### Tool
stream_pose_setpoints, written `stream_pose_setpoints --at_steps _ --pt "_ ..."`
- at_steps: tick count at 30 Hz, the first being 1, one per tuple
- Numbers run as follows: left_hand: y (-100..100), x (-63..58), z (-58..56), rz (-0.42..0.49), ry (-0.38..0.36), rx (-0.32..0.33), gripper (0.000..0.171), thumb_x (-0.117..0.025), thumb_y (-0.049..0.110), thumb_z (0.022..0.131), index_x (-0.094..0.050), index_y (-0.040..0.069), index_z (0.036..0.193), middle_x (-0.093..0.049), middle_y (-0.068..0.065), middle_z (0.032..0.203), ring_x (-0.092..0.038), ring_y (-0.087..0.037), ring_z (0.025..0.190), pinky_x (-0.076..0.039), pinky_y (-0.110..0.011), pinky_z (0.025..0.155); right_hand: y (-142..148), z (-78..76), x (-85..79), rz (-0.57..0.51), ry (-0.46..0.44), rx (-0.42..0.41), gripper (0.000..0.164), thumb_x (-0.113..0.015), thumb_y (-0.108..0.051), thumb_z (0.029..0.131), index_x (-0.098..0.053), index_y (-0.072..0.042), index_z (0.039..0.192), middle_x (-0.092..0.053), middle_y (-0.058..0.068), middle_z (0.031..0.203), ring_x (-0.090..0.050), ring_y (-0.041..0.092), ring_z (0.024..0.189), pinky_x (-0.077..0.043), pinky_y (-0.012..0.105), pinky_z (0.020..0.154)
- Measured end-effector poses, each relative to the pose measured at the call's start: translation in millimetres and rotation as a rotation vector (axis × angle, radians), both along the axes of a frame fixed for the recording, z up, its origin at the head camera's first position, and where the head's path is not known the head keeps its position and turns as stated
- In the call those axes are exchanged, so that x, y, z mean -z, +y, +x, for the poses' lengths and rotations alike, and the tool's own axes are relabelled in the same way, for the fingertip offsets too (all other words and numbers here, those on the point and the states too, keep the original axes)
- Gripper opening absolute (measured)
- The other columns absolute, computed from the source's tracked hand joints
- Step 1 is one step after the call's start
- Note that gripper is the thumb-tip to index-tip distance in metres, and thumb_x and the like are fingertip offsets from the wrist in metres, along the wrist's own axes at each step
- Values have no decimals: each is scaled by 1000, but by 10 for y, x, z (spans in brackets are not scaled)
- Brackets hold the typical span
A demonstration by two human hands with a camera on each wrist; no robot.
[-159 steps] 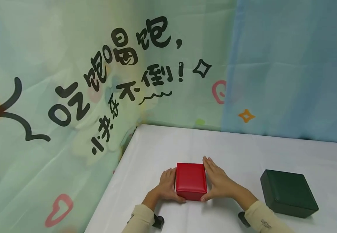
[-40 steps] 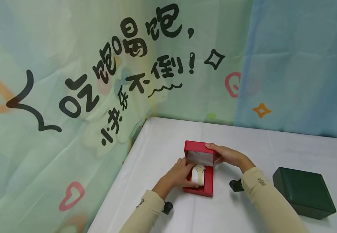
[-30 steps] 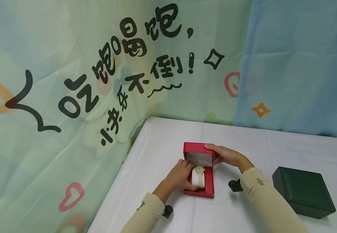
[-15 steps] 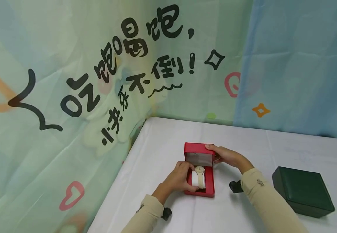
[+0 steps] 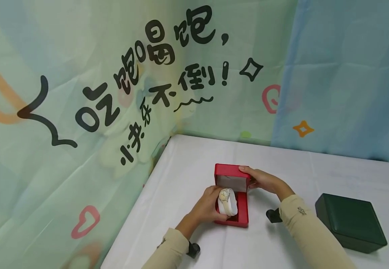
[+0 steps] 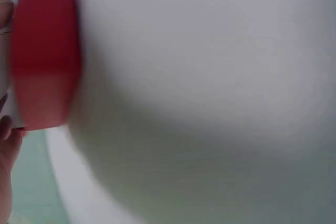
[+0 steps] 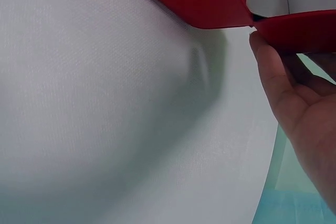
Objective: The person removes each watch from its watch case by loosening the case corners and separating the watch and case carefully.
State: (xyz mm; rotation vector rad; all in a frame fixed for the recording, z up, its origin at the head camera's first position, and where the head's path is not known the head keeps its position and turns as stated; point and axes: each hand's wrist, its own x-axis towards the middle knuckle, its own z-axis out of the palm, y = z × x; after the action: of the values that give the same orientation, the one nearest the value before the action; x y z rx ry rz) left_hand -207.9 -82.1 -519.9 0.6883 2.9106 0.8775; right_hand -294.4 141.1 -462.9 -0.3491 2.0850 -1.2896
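A small red box (image 5: pixel 244 213) stands on the white table with its lid (image 5: pixel 229 170) raised, showing a grey-white lining. My left hand (image 5: pixel 206 205) grips a cream-strapped wristwatch (image 5: pixel 224 195) on its white cushion (image 5: pixel 232 204), the thumb at the near end and the fingers at the far end. Watch and cushion sit tilted at the box's opening, overlapping its left wall. My right hand (image 5: pixel 268 182) holds the lid by its right side, thumb on top. The right wrist view shows fingers (image 7: pixel 270 66) against the red lid (image 7: pixel 310 31); the left wrist view catches the box's side (image 6: pixel 44 61).
A larger dark green box (image 5: pixel 350 220), closed, stands to the right beside my right sleeve (image 5: pixel 310 231). Printed cloth (image 5: pixel 228 104) hangs behind and left of the table (image 5: pixel 281 160). Dark wrist cameras (image 5: pixel 193 249) jut from both cuffs.
Earlier the red box was closed between both hands; its lid has since been raised. In the last half second the watch and cushion have tilted and shifted left in my left hand.
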Motion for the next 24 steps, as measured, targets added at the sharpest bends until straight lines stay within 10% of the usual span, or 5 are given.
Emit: stream_pose_setpoints --at_steps 12,18,24 --pt "13 -533 94 -47 21 55 83 -79 32 74 -35 14 142 -44 -4 130 -48 -12 115 -48 -21 92 1 113 -17 37 86 111 84 -21 -61 96 -24 7 146 -25 31 148 -32 48 132 -35 56 106" --pt "59 -577 189 11 -29 112 86 -79 26 75 -32 10 145 -43 -6 132 -50 -13 115 -46 -21 97 102 489 -98 35 499 350 67 -49 -37 96 -26 3 146 -23 30 148 -24 46 136 -30 62 106" --pt "171 -716 252 -27 32 240 91 -79 28 74 -29 4 146 -46 -9 135 -50 -16 119 -44 -23 100 151 1074 -190 19 825 73 99 -82 -30 70 -26 1 145 -31 24 143 -33 43 128 -39 66 94"
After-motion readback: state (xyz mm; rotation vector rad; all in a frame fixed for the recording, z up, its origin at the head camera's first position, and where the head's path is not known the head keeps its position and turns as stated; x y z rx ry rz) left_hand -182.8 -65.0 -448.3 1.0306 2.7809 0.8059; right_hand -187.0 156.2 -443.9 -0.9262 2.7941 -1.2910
